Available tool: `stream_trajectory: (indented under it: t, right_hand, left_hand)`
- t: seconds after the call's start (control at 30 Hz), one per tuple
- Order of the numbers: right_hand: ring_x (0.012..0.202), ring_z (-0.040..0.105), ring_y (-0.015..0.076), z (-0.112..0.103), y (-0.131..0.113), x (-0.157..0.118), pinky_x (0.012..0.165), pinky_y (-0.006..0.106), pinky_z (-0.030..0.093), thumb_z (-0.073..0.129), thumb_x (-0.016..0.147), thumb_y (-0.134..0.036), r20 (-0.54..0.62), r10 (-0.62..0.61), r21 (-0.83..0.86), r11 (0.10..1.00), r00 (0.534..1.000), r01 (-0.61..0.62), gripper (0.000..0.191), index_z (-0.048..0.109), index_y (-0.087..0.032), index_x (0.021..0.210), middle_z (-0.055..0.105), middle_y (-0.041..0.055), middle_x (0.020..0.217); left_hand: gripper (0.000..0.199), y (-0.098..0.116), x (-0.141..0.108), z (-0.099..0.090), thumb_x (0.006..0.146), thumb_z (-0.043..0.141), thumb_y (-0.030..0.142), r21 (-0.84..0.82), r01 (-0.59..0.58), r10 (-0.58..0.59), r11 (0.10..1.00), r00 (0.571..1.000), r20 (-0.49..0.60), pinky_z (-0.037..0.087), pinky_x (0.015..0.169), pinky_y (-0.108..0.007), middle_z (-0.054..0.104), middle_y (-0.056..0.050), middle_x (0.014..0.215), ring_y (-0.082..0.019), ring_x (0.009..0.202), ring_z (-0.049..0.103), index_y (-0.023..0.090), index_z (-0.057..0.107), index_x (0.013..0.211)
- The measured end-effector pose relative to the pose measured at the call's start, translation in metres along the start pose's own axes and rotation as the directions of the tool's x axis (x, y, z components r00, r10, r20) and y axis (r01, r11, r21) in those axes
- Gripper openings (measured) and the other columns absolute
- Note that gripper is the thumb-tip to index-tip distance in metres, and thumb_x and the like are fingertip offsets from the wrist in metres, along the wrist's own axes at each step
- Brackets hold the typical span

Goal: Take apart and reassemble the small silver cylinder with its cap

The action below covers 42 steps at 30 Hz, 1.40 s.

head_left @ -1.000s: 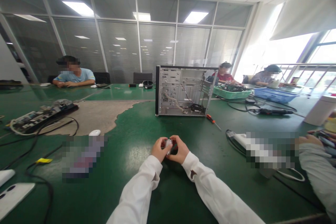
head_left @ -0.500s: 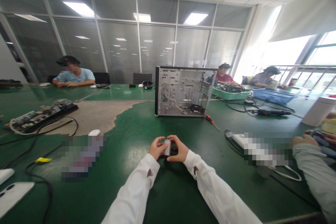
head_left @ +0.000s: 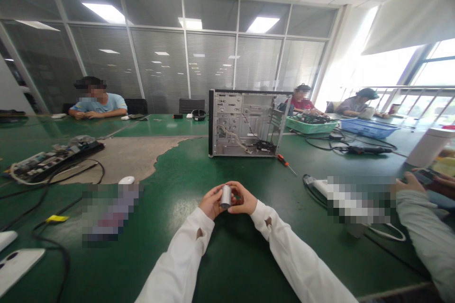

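A small silver metal cylinder [head_left: 225, 196], perhaps a little motor, is held up just above the green tabletop in front of me. My left hand [head_left: 211, 202] grips it from the left, fingers closed on its side. From the right, my right hand [head_left: 245, 200] curls around it, fingertips behind its top and thumb by its lower edge. Part of the cylinder's far side is hidden by the fingers. Beyond my hands stands an open computer case [head_left: 249, 125], showing its bare metal inside and some cables.
An orange-handled screwdriver [head_left: 283, 160] lies right of the case. At left are a circuit-board assembly [head_left: 53, 158] and black cables. A power strip [head_left: 320, 187] lies at right, near a co-worker's sleeve [head_left: 419, 213]. Green [head_left: 313, 126] and blue baskets [head_left: 369, 128] stand farther back.
The cylinder has been turned in my hands, its lower end now tipped toward me. My right hand's fingers have closed in nearer around it.
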State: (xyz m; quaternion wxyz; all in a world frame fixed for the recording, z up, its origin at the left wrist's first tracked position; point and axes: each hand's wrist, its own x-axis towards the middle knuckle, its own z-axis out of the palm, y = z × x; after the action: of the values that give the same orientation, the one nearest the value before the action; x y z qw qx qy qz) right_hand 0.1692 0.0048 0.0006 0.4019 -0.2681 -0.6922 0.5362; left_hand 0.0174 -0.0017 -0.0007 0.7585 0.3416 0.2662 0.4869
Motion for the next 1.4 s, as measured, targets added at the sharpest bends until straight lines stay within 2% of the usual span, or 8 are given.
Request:
stream_trajectory:
  t: [0.2, 0.47, 0.6, 0.87, 1.1, 1.3, 1.4]
  right_hand:
    - [0.095, 0.046, 0.0184, 0.001, -0.001, 0.0, 0.069, 0.03, 0.044, 0.073, 0.046, -0.023, -0.03, 0.005, 0.005, 1.0, 1.0, -0.005, 0.071, 0.035, -0.025, 0.107, 0.045, 0.0054, 0.104]
    - [0.092, 0.048, 0.0195, 0.002, 0.003, 0.002, 0.072, 0.035, 0.043, 0.074, 0.043, -0.029, -0.151, 0.065, 0.009, 0.998, 0.986, -0.065, 0.061, 0.046, -0.021, 0.096, 0.052, 0.0042, 0.096]
    - [0.08, 0.053, 0.0165, 0.003, 0.007, 0.006, 0.081, 0.037, 0.037, 0.074, 0.042, -0.031, -0.182, 0.089, 0.133, 0.989, 0.979, -0.065, 0.052, 0.051, -0.019, 0.086, 0.056, 0.0019, 0.084]
    - [0.062, 0.054, 0.0131, 0.009, -0.001, 0.004, 0.061, 0.031, 0.042, 0.073, 0.042, -0.036, -0.157, 0.288, 0.394, 0.895, 0.945, -0.208, 0.045, 0.055, -0.015, 0.078, 0.056, 0.0013, 0.073]
    - [0.058, 0.053, 0.0107, 0.01, -0.009, 0.003, 0.057, 0.027, 0.042, 0.07, 0.049, -0.038, -0.102, 0.273, 0.413, 0.887, 0.957, -0.209, 0.04, 0.057, -0.013, 0.077, 0.057, 0.0014, 0.066]
    - [0.054, 0.052, 0.0106, 0.012, -0.005, 0.005, 0.052, 0.026, 0.041, 0.073, 0.043, -0.036, -0.193, 0.331, 0.44, 0.871, 0.924, -0.22, 0.044, 0.056, -0.013, 0.076, 0.057, 0.0014, 0.067]
    - [0.055, 0.053, 0.0113, 0.011, -0.002, 0.005, 0.051, 0.025, 0.04, 0.073, 0.043, -0.035, -0.238, 0.351, 0.432, 0.873, 0.906, -0.225, 0.041, 0.056, -0.013, 0.075, 0.057, 0.0012, 0.067]
  left_hand:
    - [0.039, 0.0, -0.001, 0.0, 0.072, 0.053, 0.024, -0.04, -0.012, 0.015, 0.999, 0.996, 0.083, 0.046, 0.069, -0.036, 0.061, -0.013, 0.084, -0.023, 0.079, 0.059, 0.012, 0.043, 0.108]
    - [0.038, 0.003, -0.002, 0.003, 0.072, 0.052, 0.025, -0.01, 0.05, -0.05, 0.999, 0.999, 0.007, 0.048, 0.057, -0.031, 0.061, -0.01, 0.08, -0.021, 0.072, 0.06, 0.015, 0.04, 0.107]
    - [0.039, 0.005, -0.002, 0.002, 0.073, 0.05, 0.031, 0.045, 0.116, -0.114, 0.992, 0.992, -0.048, 0.048, 0.055, -0.031, 0.061, -0.006, 0.071, -0.017, 0.059, 0.061, 0.017, 0.039, 0.108]
    - [0.05, 0.006, -0.001, 0.001, 0.075, 0.043, 0.042, 0.158, 0.193, -0.188, 0.968, 0.981, -0.046, 0.046, 0.05, -0.026, 0.062, -0.007, 0.06, -0.019, 0.054, 0.062, 0.015, 0.034, 0.116]
    - [0.052, 0.006, -0.001, 0.002, 0.074, 0.043, 0.045, 0.172, 0.205, -0.205, 0.963, 0.979, -0.018, 0.042, 0.043, -0.022, 0.06, -0.004, 0.053, -0.016, 0.046, 0.059, 0.012, 0.037, 0.114]
    - [0.058, 0.008, -0.003, 0.007, 0.072, 0.036, 0.055, 0.138, 0.223, -0.225, 0.965, 0.974, -0.003, 0.044, 0.052, -0.026, 0.061, -0.006, 0.058, -0.019, 0.054, 0.061, 0.014, 0.036, 0.113]
    - [0.056, 0.007, -0.004, 0.008, 0.072, 0.039, 0.053, 0.122, 0.21, -0.214, 0.97, 0.977, 0.024, 0.044, 0.057, -0.028, 0.062, -0.007, 0.063, -0.019, 0.059, 0.061, 0.014, 0.036, 0.112]
